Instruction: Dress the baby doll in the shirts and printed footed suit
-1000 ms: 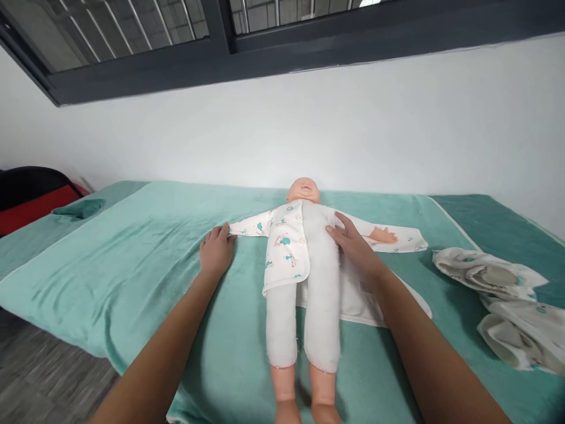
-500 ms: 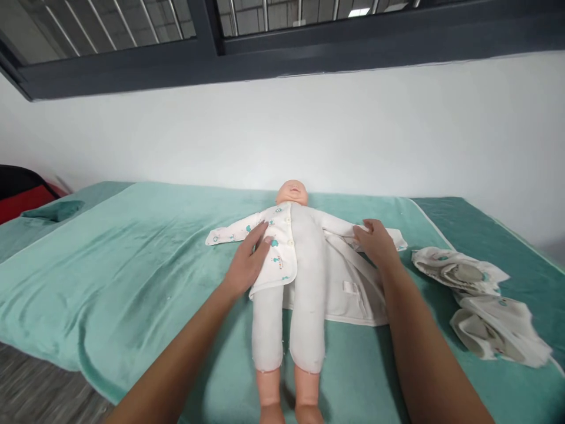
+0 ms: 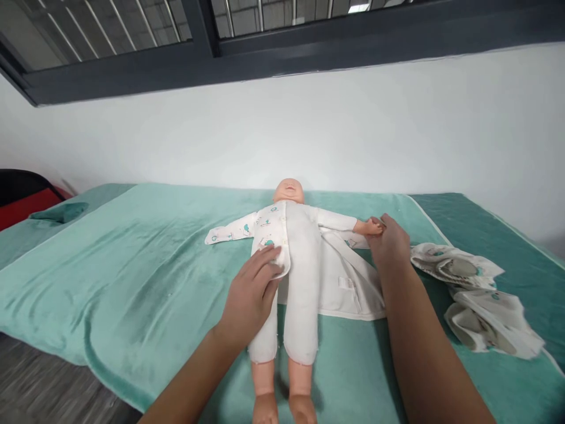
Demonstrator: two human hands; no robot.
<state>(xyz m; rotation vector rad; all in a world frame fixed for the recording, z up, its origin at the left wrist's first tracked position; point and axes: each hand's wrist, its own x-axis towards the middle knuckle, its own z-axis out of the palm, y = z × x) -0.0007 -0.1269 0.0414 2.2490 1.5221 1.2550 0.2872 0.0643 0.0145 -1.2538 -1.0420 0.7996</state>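
Observation:
A baby doll (image 3: 302,265) in a white padded body lies on its back, bare feet toward me. It wears a white baby shirt (image 3: 276,227) with a green print. The shirt's left-side sleeve covers one arm, while its right half lies spread beneath the doll. My left hand (image 3: 251,294) is at the lower corner of the front panel, its fingers closed over the hem; the thumb's contact is partly hidden. My right hand (image 3: 391,238) grips the doll's bare hand (image 3: 369,227) at the right, with the other sleeve partly hidden below.
Crumpled white printed garments (image 3: 489,318) lie to the right. A light green cover (image 3: 145,265) spreads under everything, over a darker green one at the right. Behind stand a white wall (image 3: 353,129) and a dark window frame (image 3: 309,50). A red and black object (image 3: 26,203) is far left.
My left hand has moved down and right to the shirt's hem. My right hand has shifted outward, and the doll's right-side hand now shows bare in its grip, out of the sleeve.

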